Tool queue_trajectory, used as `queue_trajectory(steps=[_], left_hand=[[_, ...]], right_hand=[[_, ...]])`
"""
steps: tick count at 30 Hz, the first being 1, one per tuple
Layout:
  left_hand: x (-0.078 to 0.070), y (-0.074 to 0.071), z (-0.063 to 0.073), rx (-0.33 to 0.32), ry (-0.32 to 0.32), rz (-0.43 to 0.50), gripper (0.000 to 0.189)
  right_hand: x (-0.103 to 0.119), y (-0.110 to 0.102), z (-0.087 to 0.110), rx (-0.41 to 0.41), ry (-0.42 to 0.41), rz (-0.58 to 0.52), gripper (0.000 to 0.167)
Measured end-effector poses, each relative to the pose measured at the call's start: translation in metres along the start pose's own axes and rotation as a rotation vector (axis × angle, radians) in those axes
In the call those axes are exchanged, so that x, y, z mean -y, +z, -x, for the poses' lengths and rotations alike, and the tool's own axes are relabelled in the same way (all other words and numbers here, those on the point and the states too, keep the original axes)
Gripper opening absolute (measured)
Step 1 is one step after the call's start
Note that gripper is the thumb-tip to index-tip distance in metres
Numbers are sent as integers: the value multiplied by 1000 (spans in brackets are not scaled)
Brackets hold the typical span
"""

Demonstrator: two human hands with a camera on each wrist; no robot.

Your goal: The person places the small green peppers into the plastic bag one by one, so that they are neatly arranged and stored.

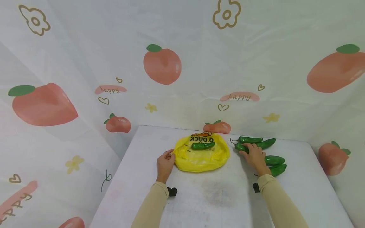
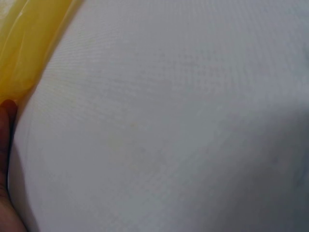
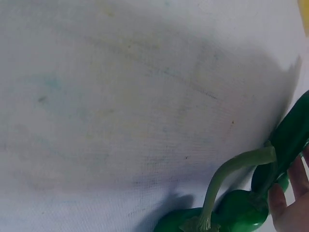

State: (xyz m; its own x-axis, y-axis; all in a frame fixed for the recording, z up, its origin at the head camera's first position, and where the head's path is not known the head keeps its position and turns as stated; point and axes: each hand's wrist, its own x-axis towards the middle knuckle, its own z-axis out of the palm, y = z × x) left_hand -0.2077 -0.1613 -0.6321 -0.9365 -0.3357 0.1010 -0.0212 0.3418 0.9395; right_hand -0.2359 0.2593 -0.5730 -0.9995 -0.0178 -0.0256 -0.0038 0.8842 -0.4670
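A yellow plastic bag (image 1: 199, 166) with dark lettering lies spread on the white table, its mouth held wide. One long green chili pepper (image 1: 203, 146) rests inside it. At the bag's left edge my left hand (image 1: 166, 163) pinches the yellow rim; only its fingertips and part of the bag (image 2: 29, 53) enter the left wrist view. To the right of the bag, my right hand (image 1: 255, 157) grips another green chili pepper (image 1: 241, 147), thumb on the near side. In the right wrist view its fingers (image 3: 298, 179) lie against a dark green pepper (image 3: 288, 137).
Several more green peppers lie around my right hand: one (image 1: 251, 139) behind it, one (image 1: 267, 143) to its right, two (image 1: 275, 160) nearer by the forearm. Dark straps (image 1: 172, 191) show at the wrists. A fruit-printed white sheet (image 1: 188, 107) rises behind the table (image 1: 211, 202).
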Motion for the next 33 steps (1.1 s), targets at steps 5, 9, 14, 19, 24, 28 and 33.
queue_trajectory(steps=[5,9,14,19,24,28,33], left_hand=[[0,0,0,4,-16,0,23],[-1,-1,0,6,-16,5,23],[-3,-1,1,6,-14,1,23],[-4,-1,2,15,-35,1,23],[-4,0,0,17,-34,2,24],[-3,0,0,9,-21,4,23],[-3,-1,0,8,-15,7,23]], right_hand=[[0,-1,0,-19,-26,-11,53],[0,-2,-1,-63,-67,-35,53],[1,-4,-2,-110,-117,-69,52],[8,-12,0,-112,-145,-111,53],[19,-20,0,-133,-189,-139,52],[26,-24,-1,-122,-195,-126,52],[32,-27,-1,-105,-187,-98,51]])
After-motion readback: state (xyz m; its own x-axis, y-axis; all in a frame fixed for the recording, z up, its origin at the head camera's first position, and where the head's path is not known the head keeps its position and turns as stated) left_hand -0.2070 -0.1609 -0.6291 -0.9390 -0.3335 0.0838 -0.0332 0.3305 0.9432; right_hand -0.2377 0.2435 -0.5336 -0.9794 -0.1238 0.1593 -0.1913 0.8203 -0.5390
